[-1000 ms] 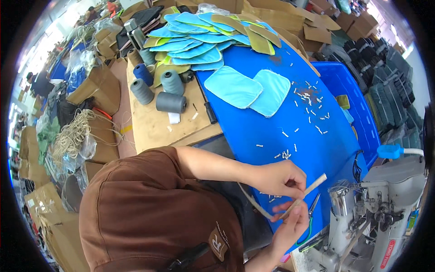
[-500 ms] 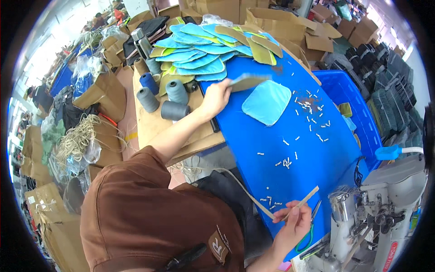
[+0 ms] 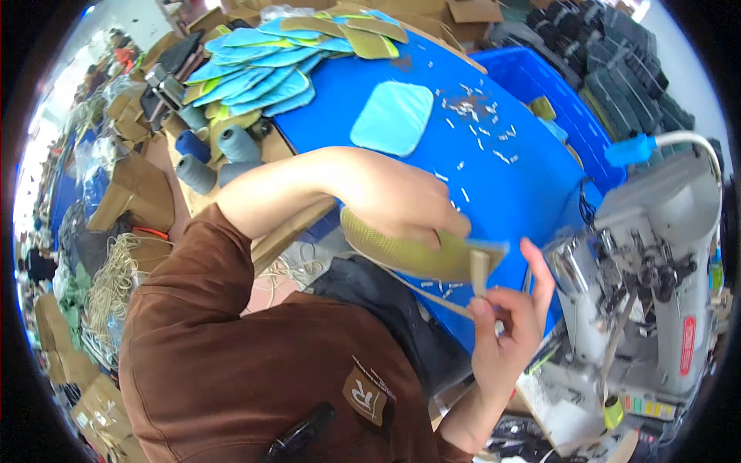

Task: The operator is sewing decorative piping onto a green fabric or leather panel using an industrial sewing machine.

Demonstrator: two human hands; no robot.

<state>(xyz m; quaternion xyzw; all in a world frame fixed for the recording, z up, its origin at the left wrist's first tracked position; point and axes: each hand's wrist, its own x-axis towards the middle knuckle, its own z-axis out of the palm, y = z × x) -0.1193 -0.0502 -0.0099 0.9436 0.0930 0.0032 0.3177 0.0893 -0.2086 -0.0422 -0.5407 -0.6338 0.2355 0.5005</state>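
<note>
My left hand reaches across to the right with its fingers closed on an olive mesh fabric pad, held tilted above the near edge of the blue table. Between the thumb and fingers of my right hand is a narrow beige tape. Its end lies against the pad's right corner, and the rest trails off to the left under the pad. The right index finger points up, free of the tape. Farther back, a light-blue square pad lies flat on the table.
A pile of blue and olive pads covers the far left. Thread cones stand on a wooden board beside it. White scraps litter the tabletop. At right are a grey sewing machine and a blue crate.
My left hand has brought the olive pad from the far part of the table to my right hand. The tape end now meets the pad's corner. The view has shifted rightward.
</note>
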